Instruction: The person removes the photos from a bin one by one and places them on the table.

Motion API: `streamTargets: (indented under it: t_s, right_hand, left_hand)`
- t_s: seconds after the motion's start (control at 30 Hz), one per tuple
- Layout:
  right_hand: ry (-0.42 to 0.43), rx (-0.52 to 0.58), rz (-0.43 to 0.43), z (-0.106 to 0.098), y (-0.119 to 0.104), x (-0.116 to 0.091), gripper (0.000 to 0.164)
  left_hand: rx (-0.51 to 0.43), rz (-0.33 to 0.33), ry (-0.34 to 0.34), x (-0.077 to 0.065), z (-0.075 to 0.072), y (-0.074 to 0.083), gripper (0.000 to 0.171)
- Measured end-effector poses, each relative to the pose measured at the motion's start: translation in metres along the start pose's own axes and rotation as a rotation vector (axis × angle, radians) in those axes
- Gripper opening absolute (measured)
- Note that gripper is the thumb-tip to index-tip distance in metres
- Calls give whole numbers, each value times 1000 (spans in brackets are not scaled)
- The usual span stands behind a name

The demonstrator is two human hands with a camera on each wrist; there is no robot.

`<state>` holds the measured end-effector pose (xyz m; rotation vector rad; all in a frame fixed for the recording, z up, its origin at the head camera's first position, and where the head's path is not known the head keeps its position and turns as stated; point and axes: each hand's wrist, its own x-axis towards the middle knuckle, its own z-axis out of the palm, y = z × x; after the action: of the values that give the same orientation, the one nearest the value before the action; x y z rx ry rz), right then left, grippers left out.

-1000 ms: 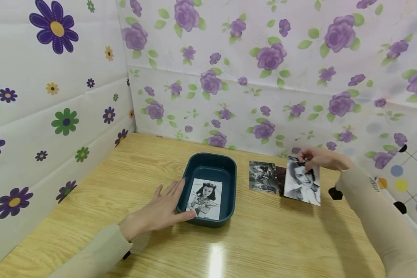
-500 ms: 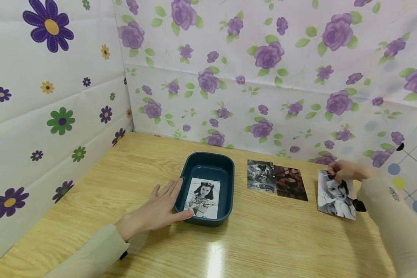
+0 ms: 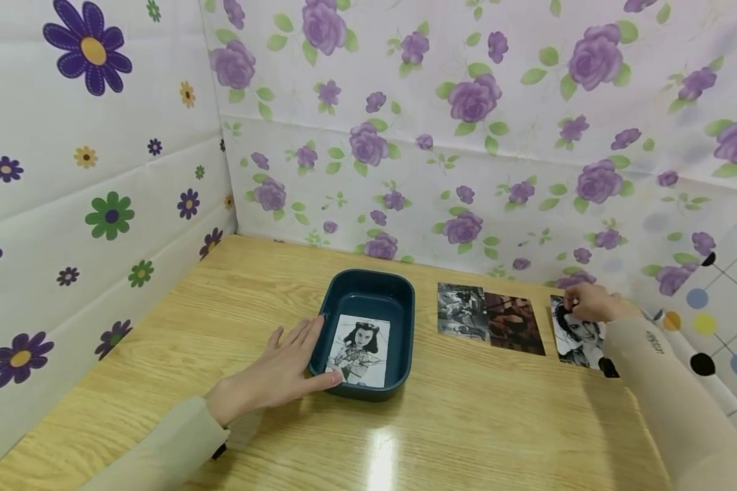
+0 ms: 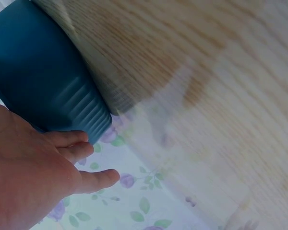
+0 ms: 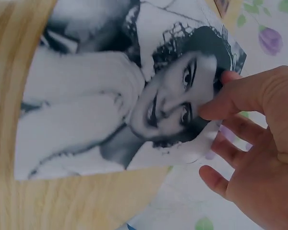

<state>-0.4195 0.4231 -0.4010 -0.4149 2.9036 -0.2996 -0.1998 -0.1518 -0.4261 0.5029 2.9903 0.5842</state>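
Observation:
My left hand lies along the left wall of a dark teal tray, fingers straight and thumb over the near corner. In the left wrist view those fingers touch the tray's ribbed outer side. Inside the tray a black-and-white portrait photo lies flat. At the table's right, my right hand pinches the top edge of another black-and-white portrait photo, thumb in front and index finger behind. My forearm hides that photo's lower right part in the head view.
Two more photos lie side by side right of the tray: a grey one and a dark reddish one. The wooden table meets a flower-print cloth at the back and another at the left.
My right hand has carried its photo rightward, off the reddish photo, which now shows whole, then drawn it slightly back left, closer to the table. The left hand has stayed at the tray.

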Motion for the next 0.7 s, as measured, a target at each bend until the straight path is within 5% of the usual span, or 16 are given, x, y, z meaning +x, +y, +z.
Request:
streamTargets:
  t_s: [0.7]
  right_hand:
    - [105, -10, -2, 24, -11, 9, 20]
  left_hand:
    - [-10, -2, 5, 0, 0, 0, 105]
